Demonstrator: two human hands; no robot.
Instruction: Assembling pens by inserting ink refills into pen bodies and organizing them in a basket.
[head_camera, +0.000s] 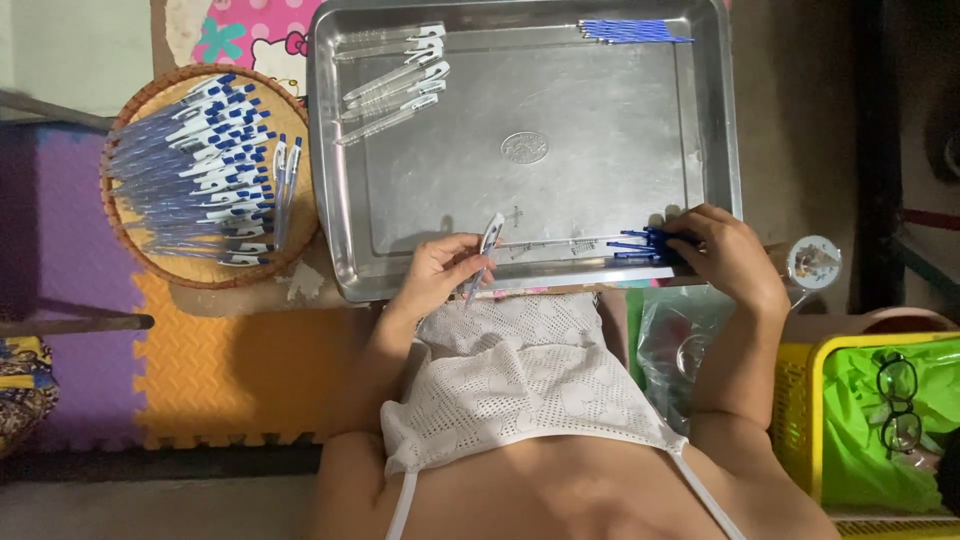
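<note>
A clear pen barrel (487, 250) is pinched in the left hand (440, 272) at lower centre. Blue refills (640, 243) are gripped by the right hand's (728, 255) curled fingers, over the tray's (530, 150) near edge. Finished pens (205, 165) fill the basket (140, 255), upper left.

- The metal tray (720, 150) is lying bare across its middle, leaving open passage.
- Clear pen barrels (395, 80) are crowding its far-left corner; blue refills (632, 31) are lining the far-right edge.
- A basket (125, 225) of assembled pens (205, 165) is blocking the tray's left side.

L hand (440, 270) holds pen barrel (487, 250); R hand (728, 255) on blue refills (640, 243), steel tray (560, 170).
</note>
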